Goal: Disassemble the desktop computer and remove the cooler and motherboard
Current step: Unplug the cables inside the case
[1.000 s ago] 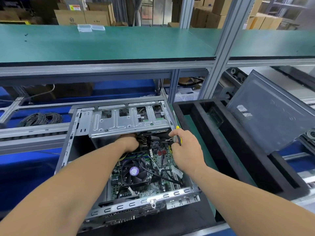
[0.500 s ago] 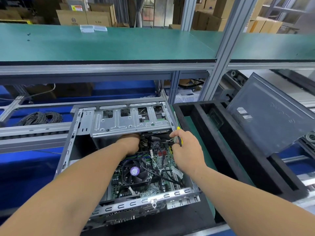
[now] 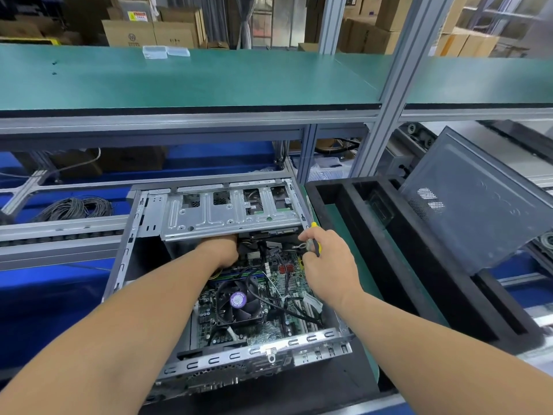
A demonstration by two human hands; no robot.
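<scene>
Bright, even overhead light w/ soft shadows; inside of the computer case (image 3: 125,265) under the drive cage (image 3: 227,214) is dim. Wide-angle bend at edges, shelf (image 3: 179,79) curves. Slightly soft overall, boxes (image 3: 149,32) at back blurry.

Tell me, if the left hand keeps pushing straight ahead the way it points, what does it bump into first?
Probably the cables tucked under the metal drive cage. The left hand already reaches beneath it, fingertips hidden, so depth is uncertain.

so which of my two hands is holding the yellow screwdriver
Your right hand, at the case's right edge, grips the yellow-handled screwdriver. The left hand reaches under the metal drive cage.
</scene>
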